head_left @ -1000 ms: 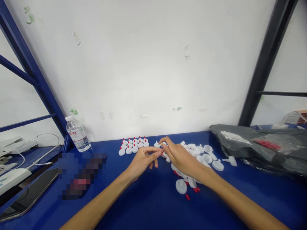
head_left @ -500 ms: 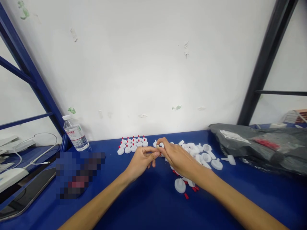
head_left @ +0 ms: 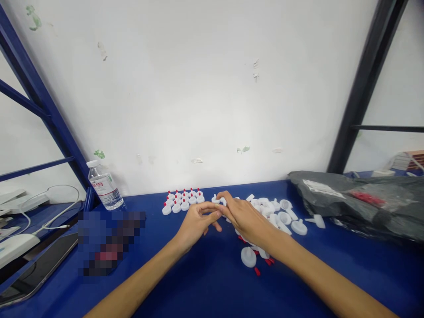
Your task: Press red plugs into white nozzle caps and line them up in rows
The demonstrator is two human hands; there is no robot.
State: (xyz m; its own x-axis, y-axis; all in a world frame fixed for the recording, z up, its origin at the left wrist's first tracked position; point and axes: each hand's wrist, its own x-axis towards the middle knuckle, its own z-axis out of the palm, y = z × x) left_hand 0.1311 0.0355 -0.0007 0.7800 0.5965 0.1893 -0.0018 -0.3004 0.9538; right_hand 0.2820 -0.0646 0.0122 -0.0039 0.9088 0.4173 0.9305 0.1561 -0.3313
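My left hand (head_left: 195,222) and my right hand (head_left: 244,217) meet fingertip to fingertip above the blue table. Both are closed in a pinch; whatever lies between the fingers is hidden. Behind my left hand stand several white nozzle caps (head_left: 176,206) with red tips, set in tidy rows. Beyond and to the right of my right hand lies a loose heap of white nozzle caps (head_left: 284,217) without tips. Small red tips (head_left: 257,271) are scattered below my right hand, beside a white cap (head_left: 248,257) lying spout up.
A clear water bottle (head_left: 105,185) stands at the back left by the wall. A phone (head_left: 36,269) and white cables lie on the left. At the right is a dark plastic bag (head_left: 331,205) with red pieces (head_left: 367,198). Blue and black frame posts rise at both sides.
The hands stay together at nearly the same spot. My left fingers have shifted slightly, with the lower fingers stretching a little to the right. The caps and tips have not moved.
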